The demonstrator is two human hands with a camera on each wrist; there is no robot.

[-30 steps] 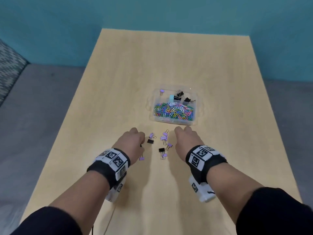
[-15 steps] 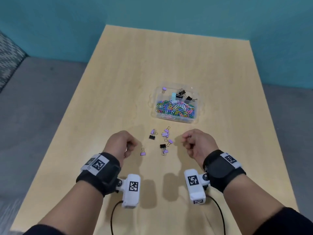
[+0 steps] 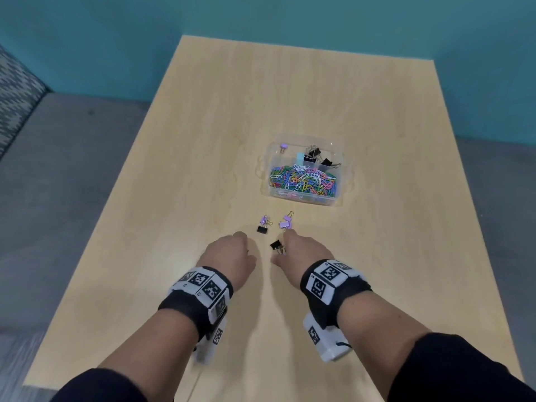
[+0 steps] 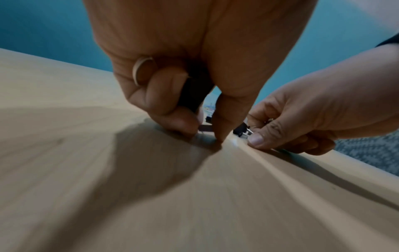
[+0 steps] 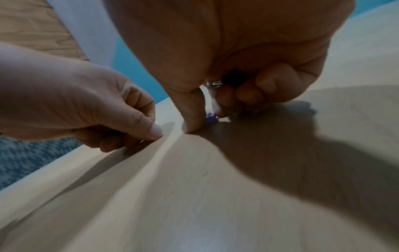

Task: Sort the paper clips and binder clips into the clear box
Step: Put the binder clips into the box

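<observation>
The clear box (image 3: pixel 345 181) sits mid-table, its front part full of coloured paper clips (image 3: pixel 304 181), with black binder clips (image 3: pixel 314 153) and a purple one behind. Loose binder clips lie before it: purple ones (image 3: pixel 285 224) and a black one (image 3: pixel 262 229). My left hand (image 4: pixel 205 134) is knuckles-up with curled fingers, and its thumb and fingertip close on a small dark clip (image 4: pixel 204 128) on the table. My right hand (image 5: pixel 207 122) pinches a purple binder clip (image 5: pixel 210 117) against the table. Another black clip (image 3: pixel 276 245) lies just left of it.
The light wooden table (image 3: pixel 290 97) stretches bare beyond the box to a teal wall. Grey floor lies on both sides, with a patterned rug (image 3: pixel 14 94) at the far left. My two hands are close together near the table's front half.
Both hands turned from raised, palm-inward fists to knuckles-up and dropped forward onto the loose clips. The purple clip on the left is now hidden under my left hand.
</observation>
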